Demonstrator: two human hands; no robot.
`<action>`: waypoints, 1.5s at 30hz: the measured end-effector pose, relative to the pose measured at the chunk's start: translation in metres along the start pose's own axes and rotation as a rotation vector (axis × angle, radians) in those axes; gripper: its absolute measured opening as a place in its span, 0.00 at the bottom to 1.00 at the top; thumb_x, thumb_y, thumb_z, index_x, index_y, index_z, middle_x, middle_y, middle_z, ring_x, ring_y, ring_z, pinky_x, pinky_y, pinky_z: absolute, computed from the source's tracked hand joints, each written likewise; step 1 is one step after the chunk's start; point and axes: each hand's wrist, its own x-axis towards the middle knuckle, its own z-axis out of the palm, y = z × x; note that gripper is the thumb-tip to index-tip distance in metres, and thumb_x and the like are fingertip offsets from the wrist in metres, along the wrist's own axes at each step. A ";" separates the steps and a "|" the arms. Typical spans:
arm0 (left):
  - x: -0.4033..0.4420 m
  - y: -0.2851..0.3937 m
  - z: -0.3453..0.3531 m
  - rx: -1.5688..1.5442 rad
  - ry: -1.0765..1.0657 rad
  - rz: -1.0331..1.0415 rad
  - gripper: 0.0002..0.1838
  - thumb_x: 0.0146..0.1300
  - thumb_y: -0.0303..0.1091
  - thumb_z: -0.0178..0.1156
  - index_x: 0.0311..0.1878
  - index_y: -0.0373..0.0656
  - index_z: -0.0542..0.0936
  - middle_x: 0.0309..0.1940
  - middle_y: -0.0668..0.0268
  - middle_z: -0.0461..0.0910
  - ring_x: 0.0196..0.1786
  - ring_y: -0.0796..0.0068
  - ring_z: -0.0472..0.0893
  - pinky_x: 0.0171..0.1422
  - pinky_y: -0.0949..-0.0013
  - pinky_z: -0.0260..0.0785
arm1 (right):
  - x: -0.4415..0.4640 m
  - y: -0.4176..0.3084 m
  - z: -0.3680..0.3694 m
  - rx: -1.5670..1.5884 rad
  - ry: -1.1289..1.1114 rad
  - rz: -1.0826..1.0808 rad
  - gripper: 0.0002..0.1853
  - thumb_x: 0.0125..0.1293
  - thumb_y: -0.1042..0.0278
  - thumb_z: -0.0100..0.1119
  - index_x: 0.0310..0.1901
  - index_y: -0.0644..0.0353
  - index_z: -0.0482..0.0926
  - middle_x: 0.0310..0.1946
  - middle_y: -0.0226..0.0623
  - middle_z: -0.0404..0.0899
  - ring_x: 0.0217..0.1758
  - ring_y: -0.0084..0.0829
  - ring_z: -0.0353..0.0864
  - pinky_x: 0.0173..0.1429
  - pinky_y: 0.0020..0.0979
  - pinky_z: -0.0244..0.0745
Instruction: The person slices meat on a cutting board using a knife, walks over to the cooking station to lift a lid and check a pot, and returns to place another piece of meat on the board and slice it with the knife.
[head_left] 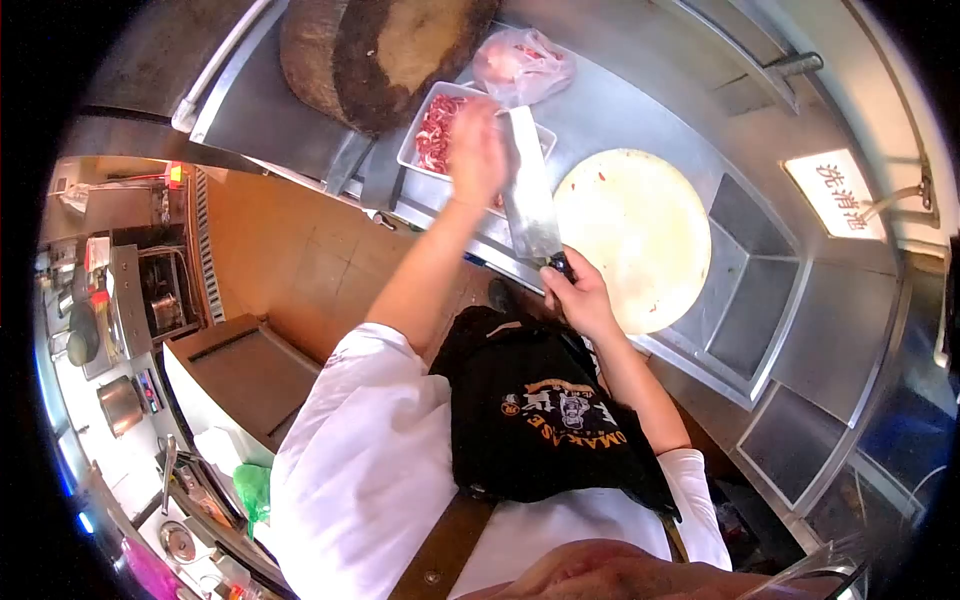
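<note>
A metal counter [650,115] carries a round pale board [635,240] and, left of it, a white tray [404,150]. A cleaver [530,185] extends over this tray. The left hand [478,155] is blurred beside the cleaver; how open, or whether holding something, I cannot tell. The right hand [585,298] is closed around the cleaver's handle [562,265]. Red meat [435,140] lies in the tray, partly under the left hand.

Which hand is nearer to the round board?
Right: the right hand is at the edge of the board; the left hand is farther, over the meat tray.
</note>
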 end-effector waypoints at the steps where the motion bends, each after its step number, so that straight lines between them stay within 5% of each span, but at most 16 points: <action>1: 0.016 -0.023 -0.012 -0.030 -0.008 -0.059 0.11 0.71 0.27 0.54 0.50 0.38 0.83 0.51 0.51 0.82 0.57 0.47 0.81 0.67 0.51 0.71 | 0.007 -0.003 0.004 -0.021 -0.003 -0.028 0.18 0.76 0.70 0.61 0.65 0.60 0.76 0.28 0.25 0.76 0.24 0.18 0.73 0.28 0.22 0.69; 6: 0.030 -0.131 0.041 0.254 -0.178 -0.008 0.14 0.64 0.33 0.63 0.52 0.44 0.86 0.47 0.54 0.85 0.51 0.47 0.83 0.60 0.51 0.75 | -0.006 0.020 -0.014 -0.002 0.195 -0.003 0.16 0.77 0.70 0.60 0.63 0.61 0.76 0.29 0.26 0.76 0.24 0.18 0.75 0.27 0.22 0.69; 10: 0.070 -0.117 0.128 0.146 -0.206 -0.091 0.15 0.66 0.34 0.60 0.52 0.41 0.85 0.54 0.52 0.85 0.57 0.48 0.83 0.63 0.53 0.75 | -0.045 0.052 -0.045 0.021 0.372 0.139 0.13 0.77 0.70 0.59 0.59 0.61 0.77 0.29 0.28 0.77 0.24 0.20 0.75 0.28 0.22 0.71; 12: 0.084 -0.112 0.164 0.239 -0.396 -0.392 0.15 0.66 0.36 0.58 0.52 0.42 0.86 0.54 0.52 0.85 0.57 0.51 0.84 0.65 0.54 0.74 | -0.066 0.065 -0.053 0.030 0.486 0.124 0.11 0.78 0.70 0.58 0.56 0.61 0.78 0.29 0.29 0.77 0.24 0.21 0.75 0.28 0.24 0.72; 14: 0.077 -0.116 0.210 0.371 -0.916 -0.309 0.16 0.66 0.38 0.57 0.51 0.44 0.87 0.52 0.53 0.87 0.56 0.53 0.85 0.65 0.56 0.74 | -0.085 0.073 -0.059 0.076 0.543 0.152 0.10 0.78 0.69 0.58 0.56 0.61 0.78 0.28 0.29 0.77 0.24 0.21 0.75 0.29 0.25 0.72; 17: 0.049 -0.106 0.212 -0.119 -1.046 0.007 0.16 0.65 0.37 0.56 0.50 0.44 0.87 0.49 0.53 0.87 0.55 0.53 0.85 0.61 0.56 0.76 | -0.093 0.069 -0.062 0.118 0.653 0.179 0.10 0.78 0.69 0.57 0.56 0.61 0.78 0.28 0.29 0.76 0.24 0.22 0.75 0.30 0.27 0.73; 22: 0.070 -0.140 0.204 0.125 -0.505 -0.284 0.17 0.58 0.32 0.60 0.50 0.39 0.85 0.48 0.45 0.85 0.54 0.47 0.85 0.62 0.50 0.76 | -0.092 0.069 -0.071 0.102 0.689 0.158 0.08 0.78 0.68 0.57 0.53 0.59 0.78 0.27 0.27 0.75 0.23 0.21 0.74 0.27 0.27 0.72; 26: 0.099 -0.159 0.178 0.327 -0.352 -0.334 0.27 0.58 0.33 0.62 0.63 0.40 0.76 0.65 0.44 0.75 0.64 0.41 0.78 0.69 0.51 0.71 | -0.090 0.074 -0.077 0.102 0.674 0.159 0.06 0.78 0.68 0.57 0.51 0.59 0.78 0.27 0.27 0.76 0.24 0.21 0.74 0.27 0.26 0.71; 30: 0.132 -0.148 0.157 0.329 -0.077 -0.264 0.27 0.63 0.33 0.60 0.66 0.43 0.70 0.60 0.42 0.79 0.62 0.41 0.80 0.66 0.48 0.73 | -0.084 0.085 -0.075 0.088 0.692 0.115 0.05 0.78 0.66 0.56 0.44 0.56 0.76 0.25 0.27 0.75 0.21 0.21 0.73 0.23 0.25 0.66; 32: 0.141 -0.110 0.148 0.359 -0.337 -0.367 0.30 0.62 0.34 0.60 0.68 0.41 0.67 0.59 0.41 0.80 0.61 0.41 0.81 0.67 0.47 0.72 | -0.086 0.087 -0.074 0.069 0.716 0.056 0.09 0.79 0.63 0.56 0.38 0.54 0.73 0.22 0.27 0.75 0.18 0.22 0.72 0.17 0.25 0.61; 33: 0.144 -0.095 0.147 0.383 -0.595 -0.465 0.33 0.62 0.34 0.61 0.70 0.40 0.64 0.58 0.39 0.80 0.61 0.40 0.81 0.68 0.46 0.71 | -0.088 0.083 -0.074 0.081 0.689 0.096 0.05 0.78 0.66 0.57 0.45 0.57 0.76 0.25 0.27 0.75 0.21 0.21 0.74 0.23 0.25 0.66; 35: 0.136 -0.104 0.165 0.374 -0.627 -0.381 0.33 0.61 0.34 0.63 0.69 0.40 0.64 0.54 0.42 0.83 0.58 0.40 0.83 0.66 0.46 0.72 | -0.090 0.078 -0.075 0.093 0.672 0.135 0.08 0.78 0.69 0.57 0.53 0.60 0.78 0.27 0.26 0.76 0.25 0.20 0.75 0.28 0.24 0.71; 39: 0.117 -0.121 0.211 0.174 -0.346 -0.598 0.33 0.59 0.30 0.65 0.67 0.34 0.67 0.58 0.39 0.80 0.60 0.38 0.81 0.66 0.49 0.73 | -0.089 0.085 -0.068 0.098 0.711 0.144 0.09 0.78 0.69 0.58 0.54 0.60 0.78 0.26 0.26 0.76 0.22 0.20 0.75 0.27 0.24 0.71; 42: 0.089 -0.135 0.268 -0.076 0.267 -0.628 0.24 0.59 0.24 0.62 0.59 0.28 0.74 0.54 0.40 0.81 0.55 0.38 0.82 0.61 0.48 0.75 | -0.084 0.089 -0.065 0.059 0.727 0.104 0.05 0.79 0.66 0.56 0.44 0.56 0.75 0.26 0.27 0.76 0.21 0.22 0.75 0.22 0.24 0.67; 43: 0.095 -0.108 0.257 -0.078 0.268 -0.626 0.24 0.59 0.24 0.62 0.59 0.28 0.74 0.54 0.40 0.81 0.55 0.38 0.82 0.61 0.48 0.75 | -0.083 0.090 -0.065 0.059 0.727 0.102 0.05 0.79 0.66 0.56 0.44 0.56 0.75 0.26 0.27 0.76 0.21 0.22 0.75 0.22 0.24 0.67; 45: 0.105 -0.061 0.227 -0.368 0.311 -1.184 0.31 0.57 0.22 0.62 0.66 0.33 0.71 0.59 0.46 0.79 0.62 0.52 0.80 0.68 0.56 0.72 | -0.081 0.091 -0.063 0.049 0.719 0.060 0.05 0.78 0.66 0.56 0.44 0.57 0.75 0.26 0.27 0.76 0.22 0.22 0.76 0.24 0.24 0.69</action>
